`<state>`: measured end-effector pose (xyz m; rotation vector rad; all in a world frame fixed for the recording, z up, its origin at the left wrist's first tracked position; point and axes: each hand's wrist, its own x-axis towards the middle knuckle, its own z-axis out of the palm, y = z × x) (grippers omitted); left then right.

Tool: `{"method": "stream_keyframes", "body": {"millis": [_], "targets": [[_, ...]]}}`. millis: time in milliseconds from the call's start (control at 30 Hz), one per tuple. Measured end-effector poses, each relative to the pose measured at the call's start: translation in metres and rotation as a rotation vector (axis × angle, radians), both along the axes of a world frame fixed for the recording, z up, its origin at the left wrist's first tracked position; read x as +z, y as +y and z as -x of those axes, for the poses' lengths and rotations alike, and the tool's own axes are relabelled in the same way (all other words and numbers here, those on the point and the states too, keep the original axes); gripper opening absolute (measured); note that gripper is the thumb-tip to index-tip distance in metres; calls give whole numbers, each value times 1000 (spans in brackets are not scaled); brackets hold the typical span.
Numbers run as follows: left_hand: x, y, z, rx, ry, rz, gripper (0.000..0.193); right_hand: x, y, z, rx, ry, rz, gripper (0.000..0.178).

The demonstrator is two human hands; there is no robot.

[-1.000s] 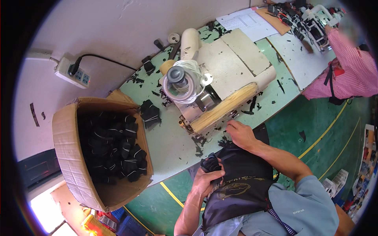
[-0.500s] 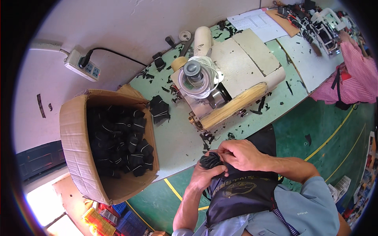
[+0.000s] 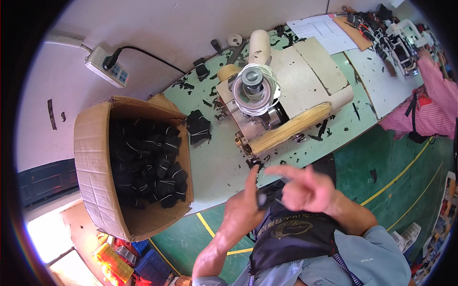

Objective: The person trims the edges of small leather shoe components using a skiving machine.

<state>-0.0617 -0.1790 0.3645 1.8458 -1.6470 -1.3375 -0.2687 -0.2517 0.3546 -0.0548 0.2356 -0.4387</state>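
In front of the dark apron (image 3: 298, 233), my left hand (image 3: 241, 209) is closed round a bundle of black pieces (image 3: 262, 198), with its index finger stretched upward. Most of that bundle is hidden or blurred. My right hand (image 3: 307, 190) is beside it, with index finger and thumb extended and the whole hand smeared by motion; whether it holds anything does not show. Left of the hands, a cardboard box (image 3: 90, 167) holds many black bundles (image 3: 148, 162) tied with pale bands. Another tied black bundle (image 3: 197, 127) lies on the table beside the box.
A cream machine (image 3: 310, 71) with a wooden strip and a coil of white tubing (image 3: 257, 102) stands on the green table (image 3: 214, 176) among black scraps. A power strip (image 3: 107, 66) is on the wall. A person in pink (image 3: 424, 107) works at far right.
My right hand has come away from the bundle, and its index finger and thumb have spread. My left index finger has straightened upward. The view has shifted slightly.
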Motion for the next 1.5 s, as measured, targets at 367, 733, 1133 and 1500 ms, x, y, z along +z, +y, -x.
{"method": "stream_keyframes", "body": {"millis": [367, 733, 1133, 1500], "targets": [[5, -8, -39, 104, 816, -380, 81, -39, -15, 1, 35, 375, -14, 13], [-19, 15, -61, 408, 1042, -284, 79, -29, -16, -16, 302, 617, 201, 12], [-49, -10, -83, 392, 658, -465, 68, -15, 32, -60, 124, 818, 1408, 59], [-77, -218, -148, 633, 1004, 36, 81, -53, 35, -2, 253, 979, 1152, 32]]}}
